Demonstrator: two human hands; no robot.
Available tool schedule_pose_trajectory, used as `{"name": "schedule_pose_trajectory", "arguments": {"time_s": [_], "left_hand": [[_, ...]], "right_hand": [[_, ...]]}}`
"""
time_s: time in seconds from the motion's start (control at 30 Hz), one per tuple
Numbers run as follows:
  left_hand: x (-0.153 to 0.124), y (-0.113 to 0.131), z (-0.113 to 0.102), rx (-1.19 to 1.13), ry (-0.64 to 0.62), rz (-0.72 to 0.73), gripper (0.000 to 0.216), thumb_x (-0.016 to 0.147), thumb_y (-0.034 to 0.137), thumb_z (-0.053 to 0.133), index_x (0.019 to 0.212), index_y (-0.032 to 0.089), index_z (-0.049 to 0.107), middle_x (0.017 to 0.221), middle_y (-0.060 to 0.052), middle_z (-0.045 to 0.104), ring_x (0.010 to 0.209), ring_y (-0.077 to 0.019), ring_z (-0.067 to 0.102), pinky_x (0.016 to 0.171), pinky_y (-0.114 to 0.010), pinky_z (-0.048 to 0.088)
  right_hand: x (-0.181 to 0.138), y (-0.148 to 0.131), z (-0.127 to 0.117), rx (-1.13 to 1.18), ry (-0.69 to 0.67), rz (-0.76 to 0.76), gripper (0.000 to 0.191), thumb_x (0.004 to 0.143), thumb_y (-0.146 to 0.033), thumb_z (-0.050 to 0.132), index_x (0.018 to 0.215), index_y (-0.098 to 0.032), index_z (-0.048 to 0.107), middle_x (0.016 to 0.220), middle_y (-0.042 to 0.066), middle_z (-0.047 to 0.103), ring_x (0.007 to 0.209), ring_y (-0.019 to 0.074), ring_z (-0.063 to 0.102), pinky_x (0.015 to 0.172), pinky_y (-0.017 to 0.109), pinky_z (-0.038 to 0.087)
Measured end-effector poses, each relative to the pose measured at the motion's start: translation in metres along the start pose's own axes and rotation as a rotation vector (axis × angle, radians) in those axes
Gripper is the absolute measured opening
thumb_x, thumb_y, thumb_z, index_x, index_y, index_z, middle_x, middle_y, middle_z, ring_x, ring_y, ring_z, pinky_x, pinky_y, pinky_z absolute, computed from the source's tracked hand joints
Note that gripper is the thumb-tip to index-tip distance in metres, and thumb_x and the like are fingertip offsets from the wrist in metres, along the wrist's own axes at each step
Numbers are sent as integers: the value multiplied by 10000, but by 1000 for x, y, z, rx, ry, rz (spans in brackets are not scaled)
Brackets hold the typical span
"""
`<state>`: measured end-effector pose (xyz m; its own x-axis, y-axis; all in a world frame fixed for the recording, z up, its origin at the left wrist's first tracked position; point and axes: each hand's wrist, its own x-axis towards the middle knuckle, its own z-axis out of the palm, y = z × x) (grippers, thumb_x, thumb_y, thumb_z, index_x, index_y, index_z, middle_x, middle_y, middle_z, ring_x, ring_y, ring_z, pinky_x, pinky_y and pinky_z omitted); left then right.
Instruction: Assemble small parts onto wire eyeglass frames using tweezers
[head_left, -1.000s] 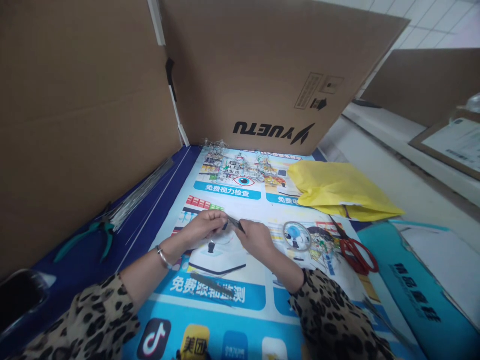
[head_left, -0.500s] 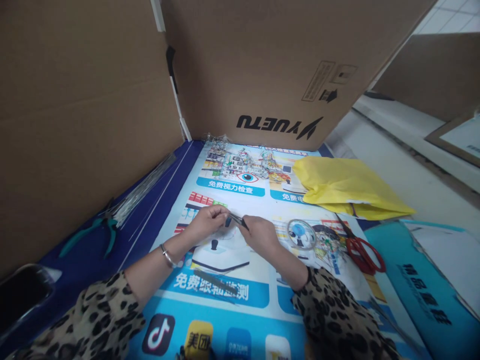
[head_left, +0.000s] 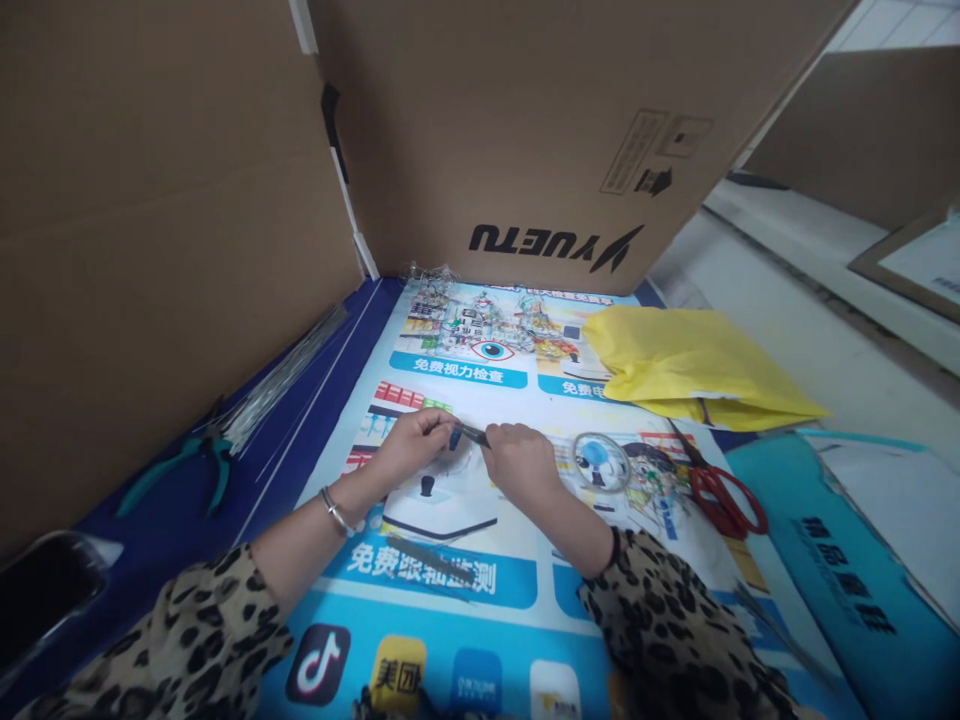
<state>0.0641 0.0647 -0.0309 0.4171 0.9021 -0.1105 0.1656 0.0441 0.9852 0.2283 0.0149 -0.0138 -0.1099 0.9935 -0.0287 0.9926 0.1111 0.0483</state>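
Observation:
Over the middle of the printed sheet (head_left: 480, 400), my right hand (head_left: 523, 465) is wrapped round narrow-nosed pliers (head_left: 474, 434), whose jaws point left. Their tips meet the fingertips of my left hand (head_left: 420, 443). Thumb and forefinger of that left hand are pinched together; what lies between them is too small to make out. Just below the hands, a bunch of thin grey wires (head_left: 431, 562) lies on the sheet. A clear ring-shaped roll (head_left: 601, 462) rests right of my right hand.
Teal-handled pliers (head_left: 178, 472) and long wires (head_left: 281, 375) lie at left, near a phone (head_left: 49, 600). Red-handled scissors (head_left: 726, 500), a yellow bag (head_left: 697, 360) and a teal bag (head_left: 817, 530) are at right. Tangled wire pieces (head_left: 480, 325) lie before tall cardboard walls (head_left: 510, 130).
The pliers have turned to lie flatter, and my right hand has rolled slightly with them. My left hand keeps its pinch in nearly the same place. The view has shifted a little.

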Motion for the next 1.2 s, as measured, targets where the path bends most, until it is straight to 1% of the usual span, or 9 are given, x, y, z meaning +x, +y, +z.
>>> {"name": "schedule_pose_trajectory", "arguments": {"time_s": [0.17, 0.37, 0.6, 0.7, 0.8, 0.87, 0.97, 1.1, 1.2], "left_hand": [[0, 1, 1, 41, 19, 0, 137, 739, 260, 511, 766, 160, 601, 518, 50, 478, 447, -69, 362, 447, -184, 300], [0, -1, 2, 133, 65, 68, 157, 764, 261, 490, 787, 158, 607, 532, 42, 484, 494, -86, 402, 495, -195, 338], [-5, 3, 2, 336, 127, 212, 158, 785, 218, 474, 790, 173, 626, 649, 7, 580, 602, -114, 501, 586, -214, 370], [-7, 3, 1, 416, 158, 285, 145, 767, 188, 495, 798, 188, 637, 704, -9, 617, 661, -134, 536, 628, -228, 377], [-7, 3, 1, 431, 138, 325, 156, 756, 174, 500, 818, 198, 641, 726, -9, 627, 684, -137, 545, 649, -232, 382], [-6, 3, 1, 374, 92, 288, 157, 764, 185, 489, 815, 189, 637, 690, 0, 609, 662, -130, 534, 629, -226, 382], [-2, 3, 0, 201, 24, 166, 156, 778, 228, 481, 792, 163, 622, 613, 19, 551, 577, -106, 485, 556, -208, 366], [1, 2, -4, -11, -64, 42, 165, 771, 267, 514, 829, 144, 606, 579, 39, 503, 450, -59, 378, 452, -190, 300], [1, 3, -7, -101, -140, -17, 181, 761, 286, 547, 840, 133, 602, 560, 42, 494, 413, -39, 336, 415, -184, 250]], "right_hand": [[1, -2, 0, -13, -20, 16, 196, 853, -270, 423, 923, -175, 579, 847, 101, 637, 803, 204, 584, 632, 274, 380], [2, -4, 1, 16, -19, 32, 201, 863, -281, 413, 906, -177, 580, 825, 92, 648, 768, 199, 602, 620, 265, 386], [2, -5, -4, 88, -129, 64, 299, 888, -419, 372, 922, -208, 581, 862, 75, 673, 780, 190, 624, 621, 262, 387], [2, -5, -6, 112, -178, 69, 326, 893, -437, 350, 923, -221, 592, 863, 68, 679, 788, 194, 626, 622, 267, 386], [0, -4, -7, 119, -191, 58, 336, 893, -440, 347, 915, -219, 600, 861, 68, 680, 795, 199, 626, 621, 266, 384], [0, -2, -6, 109, -179, 59, 330, 890, -437, 356, 923, -214, 597, 863, 69, 678, 790, 197, 625, 623, 263, 382], [-1, 1, -3, 96, -131, 49, 321, 894, -429, 353, 928, -208, 583, 878, 64, 672, 800, 185, 617, 628, 254, 373], [2, 8, 0, 119, -82, -9, 282, 898, -390, 360, 879, -208, 574, 863, 40, 660, 798, 160, 603, 612, 233, 347], [4, 13, 0, 144, -79, -60, 262, 889, -387, 382, 853, -206, 568, 843, 29, 651, 775, 152, 593, 586, 230, 325]]}}
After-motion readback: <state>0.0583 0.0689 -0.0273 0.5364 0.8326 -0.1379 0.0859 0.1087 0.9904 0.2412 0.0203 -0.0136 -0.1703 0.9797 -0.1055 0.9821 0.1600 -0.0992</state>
